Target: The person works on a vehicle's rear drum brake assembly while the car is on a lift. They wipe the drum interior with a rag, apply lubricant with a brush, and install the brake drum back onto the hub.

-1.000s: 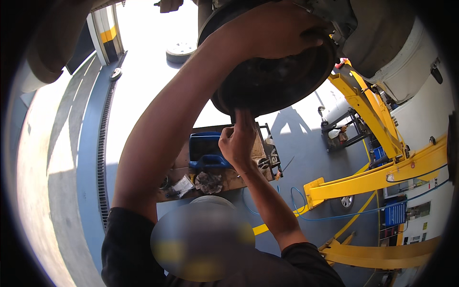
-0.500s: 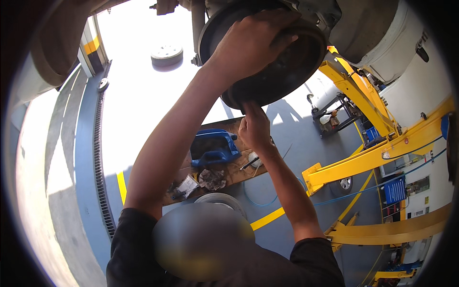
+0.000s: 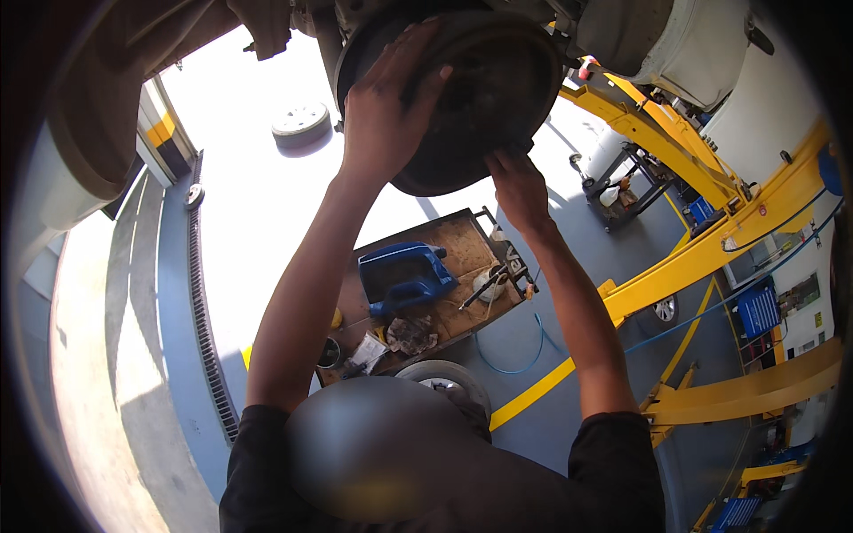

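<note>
Overhead, under a raised vehicle, is a large dark round brake drum (image 3: 480,98), its hollow side deep in shadow. My left hand (image 3: 384,120) grips its left side, fingers reaching up over the rim and thumb lying toward the inner face. At the lower right edge, my right hand (image 3: 519,188) has its fingers bent against the rim. A small dark piece sticks out just by those fingertips; what it is I cannot make out. Both arms are raised. The parts behind the drum are mostly hidden.
Below stands a work cart (image 3: 462,233) with a blue tray (image 3: 404,275), a crumpled rag (image 3: 411,335) and a white container. A wheel (image 3: 444,377) lies beside it; another wheel (image 3: 302,129) is on the bright floor. Yellow lift arms (image 3: 675,266) and a blue hose (image 3: 524,366) are at right.
The drum appears turned counterclockwise in the picture. My left hand has gone from its top to its left side, my right hand from the bottom to the lower right. The view has shifted slightly.
</note>
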A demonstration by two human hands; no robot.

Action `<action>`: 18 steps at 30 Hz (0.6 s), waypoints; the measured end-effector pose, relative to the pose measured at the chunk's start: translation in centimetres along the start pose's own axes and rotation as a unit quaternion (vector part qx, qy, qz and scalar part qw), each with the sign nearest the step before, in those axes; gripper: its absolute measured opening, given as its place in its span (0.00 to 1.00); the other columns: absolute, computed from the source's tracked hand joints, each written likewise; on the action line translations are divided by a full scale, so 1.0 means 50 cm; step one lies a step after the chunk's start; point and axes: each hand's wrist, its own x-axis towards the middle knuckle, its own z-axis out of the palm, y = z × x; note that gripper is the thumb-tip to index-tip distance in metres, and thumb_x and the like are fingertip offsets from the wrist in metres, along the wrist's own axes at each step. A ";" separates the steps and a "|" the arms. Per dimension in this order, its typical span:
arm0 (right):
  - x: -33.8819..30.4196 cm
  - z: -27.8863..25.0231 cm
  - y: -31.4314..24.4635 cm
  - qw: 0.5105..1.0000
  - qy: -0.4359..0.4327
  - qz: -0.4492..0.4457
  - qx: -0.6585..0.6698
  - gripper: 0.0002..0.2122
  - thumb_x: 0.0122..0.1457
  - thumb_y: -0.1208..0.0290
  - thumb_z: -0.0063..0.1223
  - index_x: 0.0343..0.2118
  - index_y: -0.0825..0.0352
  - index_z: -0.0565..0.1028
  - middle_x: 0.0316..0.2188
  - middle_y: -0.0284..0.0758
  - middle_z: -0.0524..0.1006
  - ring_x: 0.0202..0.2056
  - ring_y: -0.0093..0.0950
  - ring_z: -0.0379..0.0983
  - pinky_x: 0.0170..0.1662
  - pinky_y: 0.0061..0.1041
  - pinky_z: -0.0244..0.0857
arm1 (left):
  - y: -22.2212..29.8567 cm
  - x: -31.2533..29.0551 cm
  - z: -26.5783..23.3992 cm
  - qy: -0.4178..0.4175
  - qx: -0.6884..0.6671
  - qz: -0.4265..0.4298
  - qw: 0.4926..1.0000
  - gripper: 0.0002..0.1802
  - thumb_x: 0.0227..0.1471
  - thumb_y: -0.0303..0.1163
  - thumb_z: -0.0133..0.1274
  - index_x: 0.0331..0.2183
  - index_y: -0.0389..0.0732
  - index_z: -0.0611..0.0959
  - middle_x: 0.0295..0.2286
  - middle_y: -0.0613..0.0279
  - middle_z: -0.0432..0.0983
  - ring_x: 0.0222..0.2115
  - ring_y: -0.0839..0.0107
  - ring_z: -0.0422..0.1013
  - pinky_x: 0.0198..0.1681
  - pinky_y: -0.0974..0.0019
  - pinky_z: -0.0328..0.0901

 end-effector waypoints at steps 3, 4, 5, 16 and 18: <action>0.011 0.016 -0.115 0.992 0.036 0.085 0.083 0.22 0.46 0.86 0.57 0.47 0.69 0.76 0.48 0.42 0.77 0.51 0.45 0.76 0.55 0.41 0.73 | -0.018 -0.037 -0.017 0.025 0.035 -0.006 0.999 0.28 0.62 0.35 0.60 0.62 0.44 0.77 0.58 0.50 0.75 0.59 0.50 0.72 0.60 0.53 0.69; 0.004 0.025 -0.183 0.978 0.021 0.131 0.163 0.20 0.46 0.86 0.57 0.46 0.69 0.76 0.47 0.43 0.77 0.52 0.46 0.76 0.57 0.41 0.73 | -0.023 -0.045 -0.011 0.035 0.036 -0.005 0.999 0.28 0.62 0.35 0.59 0.62 0.44 0.76 0.59 0.49 0.75 0.60 0.50 0.71 0.60 0.53 0.69; 0.018 -0.003 -0.268 0.962 0.067 0.146 0.220 0.21 0.46 0.86 0.56 0.47 0.68 0.75 0.47 0.44 0.76 0.51 0.47 0.76 0.56 0.41 0.73 | -0.028 -0.053 -0.012 0.044 0.041 -0.003 0.998 0.28 0.63 0.35 0.59 0.62 0.43 0.76 0.59 0.49 0.75 0.61 0.50 0.71 0.61 0.52 0.69; 0.001 0.037 -0.165 0.968 0.131 0.090 0.194 0.22 0.47 0.84 0.56 0.49 0.66 0.75 0.47 0.41 0.76 0.53 0.45 0.74 0.54 0.42 0.73 | 0.038 0.108 -0.038 -0.026 0.150 0.001 0.988 0.31 0.62 0.58 0.56 0.46 0.37 0.84 0.40 0.47 0.83 0.43 0.52 0.79 0.49 0.55 0.71; 0.020 -0.043 -0.275 0.930 0.047 0.160 0.326 0.21 0.48 0.84 0.55 0.48 0.67 0.73 0.45 0.43 0.77 0.51 0.47 0.75 0.53 0.44 0.73 | 0.095 0.207 -0.003 -0.177 0.162 0.049 0.970 0.28 0.64 0.52 0.55 0.51 0.38 0.82 0.48 0.44 0.80 0.51 0.48 0.76 0.56 0.50 0.69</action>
